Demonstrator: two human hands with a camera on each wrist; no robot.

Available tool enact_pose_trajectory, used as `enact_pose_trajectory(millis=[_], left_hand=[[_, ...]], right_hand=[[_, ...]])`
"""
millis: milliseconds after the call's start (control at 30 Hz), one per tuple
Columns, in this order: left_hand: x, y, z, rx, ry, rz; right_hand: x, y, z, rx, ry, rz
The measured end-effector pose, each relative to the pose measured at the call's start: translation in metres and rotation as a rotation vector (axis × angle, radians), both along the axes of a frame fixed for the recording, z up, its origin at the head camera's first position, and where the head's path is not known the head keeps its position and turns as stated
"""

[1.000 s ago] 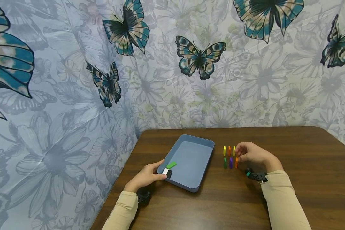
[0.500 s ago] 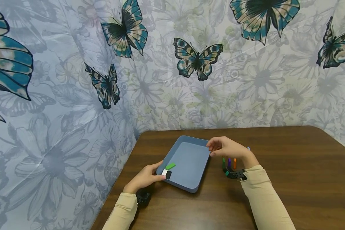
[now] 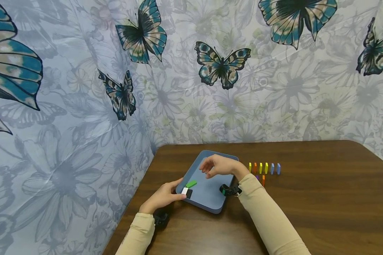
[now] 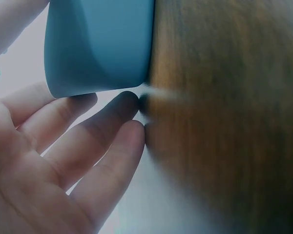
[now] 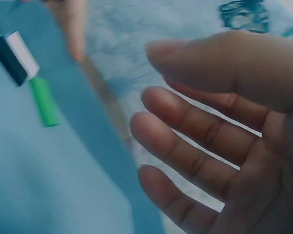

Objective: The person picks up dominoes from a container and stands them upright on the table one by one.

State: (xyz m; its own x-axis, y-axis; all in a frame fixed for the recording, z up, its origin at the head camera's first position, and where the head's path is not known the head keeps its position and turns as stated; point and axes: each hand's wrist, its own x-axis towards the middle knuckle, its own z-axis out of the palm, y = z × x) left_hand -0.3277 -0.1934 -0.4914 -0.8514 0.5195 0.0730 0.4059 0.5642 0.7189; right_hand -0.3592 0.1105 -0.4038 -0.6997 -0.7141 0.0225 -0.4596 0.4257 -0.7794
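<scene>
The blue tray sits at an angle on the table. My left hand grips its near left corner, thumb over the rim; in the left wrist view the fingers lie along the outer wall. Inside that corner are a green block, a white block and a black block, all domino-like. Over the tray's right half hovers my right hand. Its fingers are loosely bent and hold nothing, as the right wrist view shows, with the thumb apart from the fingertips.
Right of the tray, a row of upright blocks stands on the brown table: yellow, orange and blue. A nearer row, with an orange block, is partly hidden by my right forearm. A butterfly-patterned wall hanging borders the table.
My right hand has travelled left from the upright blocks, across the tray's right rim, to above the tray. The left hand and the blocks in the tray stay in place.
</scene>
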Motion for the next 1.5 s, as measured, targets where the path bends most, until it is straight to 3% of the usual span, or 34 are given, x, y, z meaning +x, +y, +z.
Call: enact_pose_trajectory(millis=[167,300,767,1033,1500], left_hand=[[-0.001,0.002,0.000,-0.018,0.007,0.004],[0.000,0.003,-0.001,-0.023,-0.005,0.001],[-0.001,-0.001,0.004,-0.037,0.000,0.010],[-0.001,-0.001,0.004,-0.042,-0.011,-0.001],[-0.001,0.000,0.003,-0.049,-0.006,0.016]], right_hand=[[-0.015,-0.016,-0.018,0.057,-0.076,-0.051],[-0.025,-0.024,-0.029,0.098,-0.065,-0.074],[-0.044,-0.058,-0.042,0.134,-0.038,-0.123],[-0.046,-0.061,-0.060,0.153,-0.067,-0.184],[-0.038,-0.068,-0.065,0.198,-0.071,-0.205]])
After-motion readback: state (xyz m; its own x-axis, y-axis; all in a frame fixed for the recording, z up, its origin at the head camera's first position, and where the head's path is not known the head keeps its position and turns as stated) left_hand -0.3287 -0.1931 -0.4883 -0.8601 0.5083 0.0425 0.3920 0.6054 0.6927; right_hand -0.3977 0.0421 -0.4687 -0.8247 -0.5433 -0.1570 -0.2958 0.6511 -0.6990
